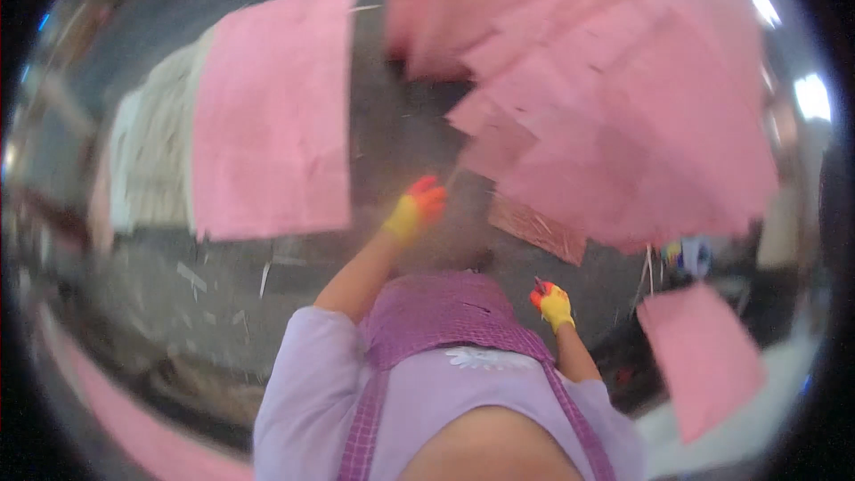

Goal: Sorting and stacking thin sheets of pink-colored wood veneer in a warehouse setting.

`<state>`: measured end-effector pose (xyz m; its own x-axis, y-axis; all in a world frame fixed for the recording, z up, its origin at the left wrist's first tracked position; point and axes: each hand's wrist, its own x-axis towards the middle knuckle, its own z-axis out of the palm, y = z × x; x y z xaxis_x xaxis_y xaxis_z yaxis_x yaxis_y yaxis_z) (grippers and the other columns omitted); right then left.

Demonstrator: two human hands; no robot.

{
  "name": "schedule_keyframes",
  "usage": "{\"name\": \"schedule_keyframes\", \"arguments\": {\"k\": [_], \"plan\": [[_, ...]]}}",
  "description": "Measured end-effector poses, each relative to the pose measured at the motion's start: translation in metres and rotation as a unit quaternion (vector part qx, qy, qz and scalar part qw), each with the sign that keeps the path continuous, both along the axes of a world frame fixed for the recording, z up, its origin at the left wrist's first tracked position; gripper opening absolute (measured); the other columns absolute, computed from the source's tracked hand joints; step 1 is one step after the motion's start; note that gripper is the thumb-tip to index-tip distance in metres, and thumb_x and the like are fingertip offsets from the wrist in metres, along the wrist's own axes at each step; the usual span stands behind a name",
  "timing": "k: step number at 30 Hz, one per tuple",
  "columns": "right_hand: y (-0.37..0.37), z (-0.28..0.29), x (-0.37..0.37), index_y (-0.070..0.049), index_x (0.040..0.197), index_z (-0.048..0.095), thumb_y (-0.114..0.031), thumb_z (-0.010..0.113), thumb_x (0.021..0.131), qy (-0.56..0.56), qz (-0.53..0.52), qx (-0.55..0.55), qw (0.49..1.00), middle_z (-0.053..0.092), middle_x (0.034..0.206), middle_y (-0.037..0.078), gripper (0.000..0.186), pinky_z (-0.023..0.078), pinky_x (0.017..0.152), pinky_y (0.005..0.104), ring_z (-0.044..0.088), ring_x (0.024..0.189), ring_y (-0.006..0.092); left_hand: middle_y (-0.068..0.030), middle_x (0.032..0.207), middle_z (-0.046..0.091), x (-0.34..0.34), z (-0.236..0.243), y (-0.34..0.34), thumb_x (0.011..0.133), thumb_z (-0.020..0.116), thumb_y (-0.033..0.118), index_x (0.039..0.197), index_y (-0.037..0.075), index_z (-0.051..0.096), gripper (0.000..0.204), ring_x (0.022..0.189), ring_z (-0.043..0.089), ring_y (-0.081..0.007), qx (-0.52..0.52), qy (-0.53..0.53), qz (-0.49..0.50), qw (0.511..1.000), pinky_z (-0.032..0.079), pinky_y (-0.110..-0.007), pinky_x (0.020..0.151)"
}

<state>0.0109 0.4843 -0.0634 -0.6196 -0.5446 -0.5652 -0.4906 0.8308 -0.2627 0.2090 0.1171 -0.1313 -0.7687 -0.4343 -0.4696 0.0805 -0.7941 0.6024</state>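
My left hand (420, 207), in a yellow glove with orange-red fingers, hovers over the dark floor between two groups of pink sheets. Its fingers are slightly bent and apart, with nothing visible in them. My right hand (553, 305), gloved the same way, is low beside my apron. Its fingers are closed round something small and dark, whose kind I cannot make out. Ahead on the right lies a messy pile of thin pink sheets (641, 125), nearest to both hands. A large pink sheet (274, 116) lies on the left, overlapping paler sheets (165, 138).
A reddish-brown sheet (538, 228) pokes out from under the pile's near edge. Pale scraps (265, 278) are strewn over the dark floor (214, 281). At the right lies a separate pink piece (702, 361). Another long pink strip (134, 419) curves along the lower left.
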Motion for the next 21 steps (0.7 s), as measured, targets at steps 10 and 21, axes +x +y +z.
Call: {"name": "schedule_keyframes", "arguments": {"k": [10, 21], "plan": [[0.091, -0.006, -0.09, -0.008, 0.098, 0.063, -0.033, 0.056, 0.077, 0.063, -0.164, -0.027, 0.984, 0.064, 0.092, 0.017, 0.034, 0.047, 0.077, 0.0429, 0.06, 0.088, 0.0355, -0.0026, 0.127, 0.048, -0.301, 0.098, -0.005, 0.079, 0.069, 0.031, 0.139, 0.02, 0.033, 0.071, 0.102, 0.052, -0.0132, -0.269, -0.073, -0.164, 0.946, 0.042, -0.034, 0.079], [0.146, 0.011, -0.108, -0.014, 0.1, 0.065, -0.035, 0.055, 0.078, 0.112, -0.322, -0.051, 0.939, 0.064, 0.092, 0.017, 0.031, 0.046, 0.08, 0.0441, 0.059, 0.087, 0.0371, -0.0117, 0.105, 0.061, -0.603, 0.102, -0.082, 0.073, 0.076, 0.016, 0.122, -0.005, 0.048, 0.061, 0.085, 0.058, -0.0171, -0.323, 0.132, 0.025, 0.937, 0.046, -0.032, 0.084]]}}
